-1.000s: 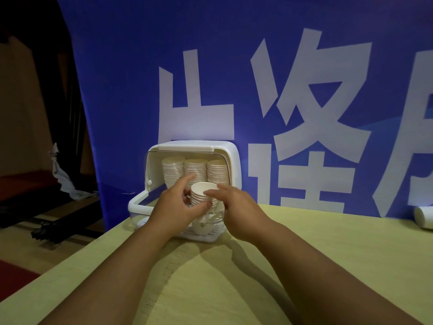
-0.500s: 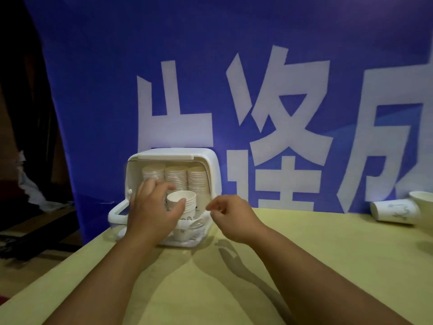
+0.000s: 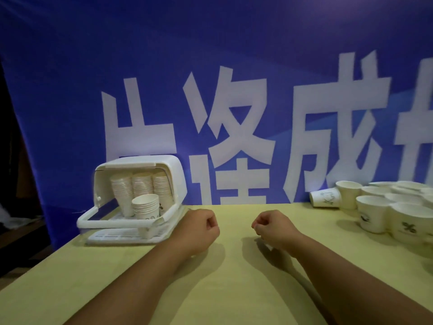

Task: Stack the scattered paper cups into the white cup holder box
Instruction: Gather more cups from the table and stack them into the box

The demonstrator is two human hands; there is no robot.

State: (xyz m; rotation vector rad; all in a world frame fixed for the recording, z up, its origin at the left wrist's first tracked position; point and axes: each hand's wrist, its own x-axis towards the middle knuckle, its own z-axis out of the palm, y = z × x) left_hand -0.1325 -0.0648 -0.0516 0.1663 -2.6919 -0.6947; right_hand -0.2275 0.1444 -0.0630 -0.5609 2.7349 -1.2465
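Left hand off stack in box now, I see it and right hand pulled back, curled, empty.

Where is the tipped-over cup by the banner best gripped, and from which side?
Probably round its side wall, from above, with the right hand. The tipped cup lies on its side with the wall facing up and one end close by an upright cup, so the rim is poorly exposed.

scattered cups cut by right edge; rear stacks partly hidden
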